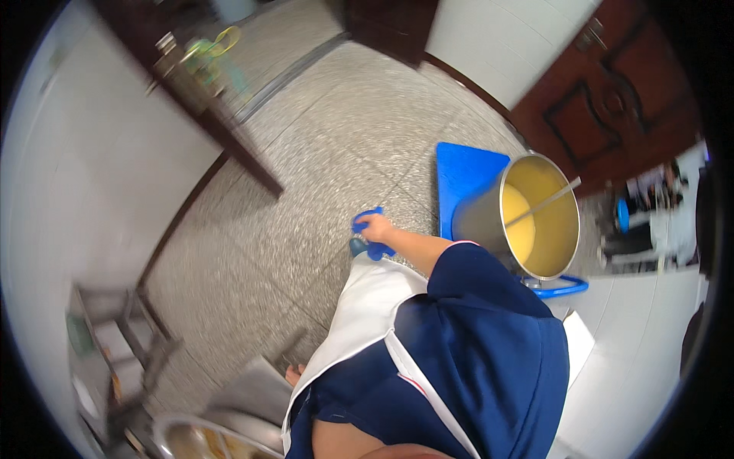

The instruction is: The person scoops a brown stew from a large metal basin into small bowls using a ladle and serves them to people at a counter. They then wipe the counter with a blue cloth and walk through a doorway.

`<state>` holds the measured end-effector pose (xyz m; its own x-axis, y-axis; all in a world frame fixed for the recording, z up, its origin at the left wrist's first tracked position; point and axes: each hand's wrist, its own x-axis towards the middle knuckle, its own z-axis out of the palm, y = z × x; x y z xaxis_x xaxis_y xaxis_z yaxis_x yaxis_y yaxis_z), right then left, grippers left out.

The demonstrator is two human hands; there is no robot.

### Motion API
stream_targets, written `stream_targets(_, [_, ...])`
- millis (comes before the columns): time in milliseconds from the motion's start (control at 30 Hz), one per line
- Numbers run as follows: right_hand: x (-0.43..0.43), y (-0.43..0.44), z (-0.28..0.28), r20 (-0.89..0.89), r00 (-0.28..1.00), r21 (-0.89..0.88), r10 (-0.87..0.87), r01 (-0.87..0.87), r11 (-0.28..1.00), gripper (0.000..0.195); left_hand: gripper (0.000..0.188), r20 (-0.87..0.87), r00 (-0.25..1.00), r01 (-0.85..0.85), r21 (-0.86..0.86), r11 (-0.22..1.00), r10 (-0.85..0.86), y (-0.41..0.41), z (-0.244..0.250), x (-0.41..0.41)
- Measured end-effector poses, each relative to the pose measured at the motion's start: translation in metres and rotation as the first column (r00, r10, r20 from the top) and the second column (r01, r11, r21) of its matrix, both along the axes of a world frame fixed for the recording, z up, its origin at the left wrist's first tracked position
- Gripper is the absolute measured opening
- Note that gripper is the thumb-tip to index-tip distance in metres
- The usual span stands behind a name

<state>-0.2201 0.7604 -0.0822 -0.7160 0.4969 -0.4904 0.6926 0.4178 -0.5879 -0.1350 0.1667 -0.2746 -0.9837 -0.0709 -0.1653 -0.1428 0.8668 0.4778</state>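
My right hand (pixel 376 226), on an outstretched arm, grips a limp blue item (pixel 379 250), cloth or glove, which hangs below the fingers over the floor. Beneath it the tip of a blue-green boot (pixel 358 246) shows past my white apron (pixel 373 298). Only a few fingers of my left hand (pixel 295 374) appear at the apron's left edge, near a blurred metal surface (pixel 252 387); what that hand does is hidden. To the right, a tall steel pot (pixel 481 212) of yellow liquid (pixel 518 221) stands on a blue platform (pixel 467 166). A metal rod (pixel 550 199) leans in it.
A brown door edge (pixel 241 149) juts in from the left, beyond a floor threshold (pixel 292 74). Another brown door (pixel 608 97) stands behind the pot. Beside the pot is a blue tubular handle (pixel 565 288). A metal rack (pixel 123 344) and food pans (pixel 212 439) sit lower left. People (pixel 642 229) appear far right.
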Motion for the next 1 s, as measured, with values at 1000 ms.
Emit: stream_targets(1000, [-0.455, 0.549, 0.188, -0.330, 0.644, -0.916, -0.690, -0.044, 0.398, 0.045, 0.045, 0.609, 0.368, -0.629, 0.720, 0.295, -0.703, 1.014, 0.281, -0.663])
